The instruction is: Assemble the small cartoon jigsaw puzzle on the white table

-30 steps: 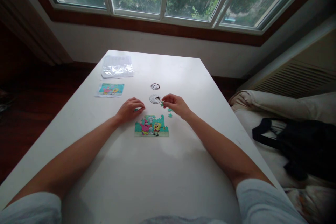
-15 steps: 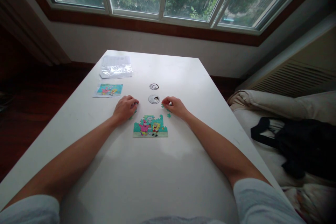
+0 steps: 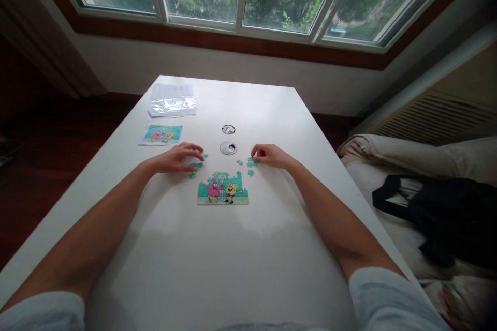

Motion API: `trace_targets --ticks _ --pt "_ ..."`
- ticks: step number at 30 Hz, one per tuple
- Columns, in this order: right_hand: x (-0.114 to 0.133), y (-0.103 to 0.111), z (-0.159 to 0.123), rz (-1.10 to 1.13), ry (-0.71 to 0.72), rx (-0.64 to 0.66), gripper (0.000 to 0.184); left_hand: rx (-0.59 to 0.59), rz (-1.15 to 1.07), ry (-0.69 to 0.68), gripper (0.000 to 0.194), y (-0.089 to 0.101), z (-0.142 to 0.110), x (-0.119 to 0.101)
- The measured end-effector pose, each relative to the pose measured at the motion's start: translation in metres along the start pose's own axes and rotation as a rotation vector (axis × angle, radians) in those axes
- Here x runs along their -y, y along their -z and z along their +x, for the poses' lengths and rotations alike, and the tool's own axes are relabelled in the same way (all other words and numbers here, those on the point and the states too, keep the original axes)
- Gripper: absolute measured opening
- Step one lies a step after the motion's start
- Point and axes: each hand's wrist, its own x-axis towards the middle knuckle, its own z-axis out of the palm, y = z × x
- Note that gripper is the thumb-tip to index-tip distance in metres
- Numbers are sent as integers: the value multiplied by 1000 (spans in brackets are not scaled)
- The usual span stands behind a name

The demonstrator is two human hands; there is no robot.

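A partly joined jigsaw puzzle [image 3: 222,191] with cartoon figures lies flat on the white table, its top edge ragged. My left hand [image 3: 176,158] is to its upper left, fingers apart, resting by several loose green puzzle pieces [image 3: 196,167]. One more piece [image 3: 205,155] lies just past its fingertips. On the other side, my right hand [image 3: 274,156] has thumb and fingers pinched together at a green puzzle piece [image 3: 253,159]. Several other loose pieces [image 3: 250,171] lie close to those fingertips.
Two round grey-and-white discs [image 3: 228,148] lie beyond the puzzle. A printed reference picture [image 3: 163,135] is at left, with a clear plastic sleeve and papers [image 3: 173,100] behind it. To the right of the table, dark clothing [image 3: 446,212] lies on a pale cushioned seat.
My left hand has shifted left and its fingers have spread, uncovering pieces. My right hand has moved right, with a small piece now showing where its fingertips were.
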Motion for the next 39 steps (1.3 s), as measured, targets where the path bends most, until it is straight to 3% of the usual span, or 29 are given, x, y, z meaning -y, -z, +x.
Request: trace_targets --ticks 7,11,16,20,23,26,30,34,39 --pt "8 -12 1 33 80 -24 19 -35 8 40 37 -15 4 5" --pt "13 -14 1 6 172 -51 15 -150 47 32 35 -29 11 7" --pt "22 -13 -1 -77 224 23 14 -302 130 71 31 -44 19 -3" --pt "28 -20 -2 -111 256 10 15 -373 205 99 30 -47 21 -12" --pt "29 -24 -1 -88 292 12 16 -464 233 206 26 -45 19 -13" --pt "26 -24 0 -88 258 -64 15 -402 166 255 28 -42 16 -11" --pt "16 -19 2 -175 103 -238 16 -309 86 144 31 -41 15 -13" --pt "10 -17 2 -208 14 -207 8 -315 80 63 29 -40 17 -16" --pt "16 -27 2 -172 132 -166 6 -317 87 27 23 -40 18 -17"
